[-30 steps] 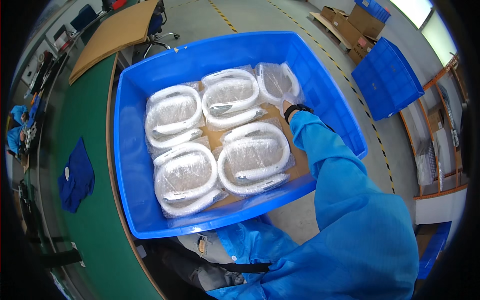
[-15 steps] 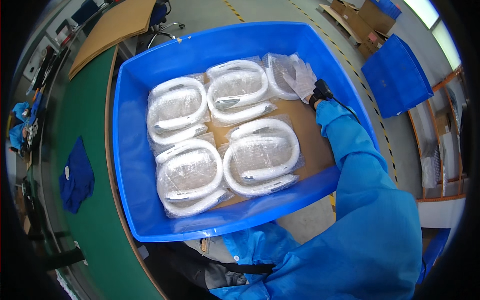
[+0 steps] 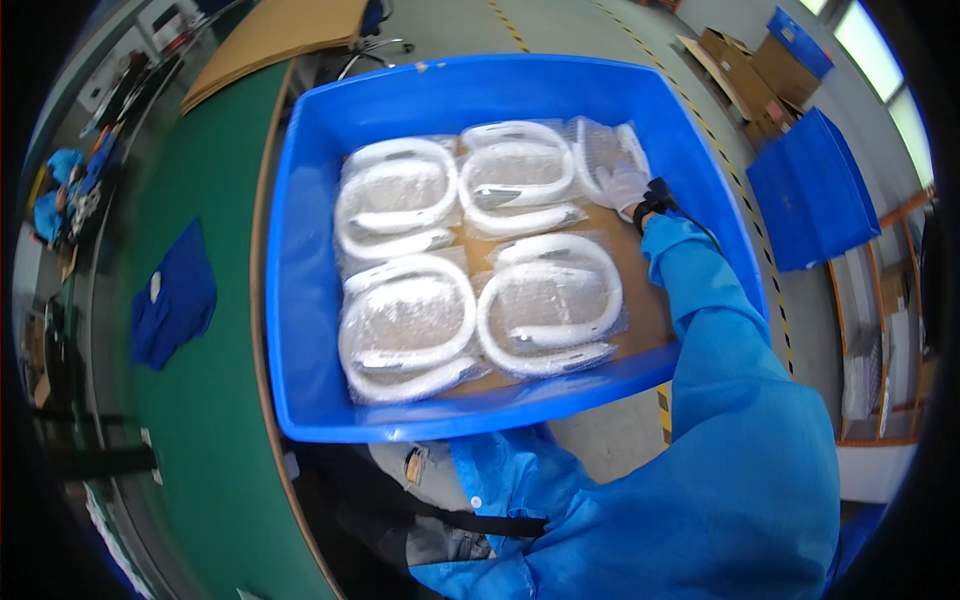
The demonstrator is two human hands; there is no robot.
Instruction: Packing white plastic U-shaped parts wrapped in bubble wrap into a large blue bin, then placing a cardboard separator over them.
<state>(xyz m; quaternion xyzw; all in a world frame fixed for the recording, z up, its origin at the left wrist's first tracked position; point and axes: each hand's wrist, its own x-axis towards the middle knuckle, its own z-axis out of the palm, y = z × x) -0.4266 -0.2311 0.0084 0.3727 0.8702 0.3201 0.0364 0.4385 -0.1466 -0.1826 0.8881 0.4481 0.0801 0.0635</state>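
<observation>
Right hand [image 3: 622, 186], in a white glove, lay flat with fingers spread on a clear bagged white part [image 3: 603, 150] at the far right corner of the blue bin [image 3: 300, 300]; pressed on it, not closed around it. Left hand out of sight. Lined the bin's cardboard floor [image 3: 645, 300]: four more bagged white curved parts [image 3: 480, 255], two along the far edge, two along the near edge, touching one another. Rested at the right edge of the green table [image 3: 190, 450]. Lay near the table's left edge: a blue cloth [image 3: 175, 298]. Stood on the floor to the right, well apart: another blue bin [image 3: 810, 190].
</observation>
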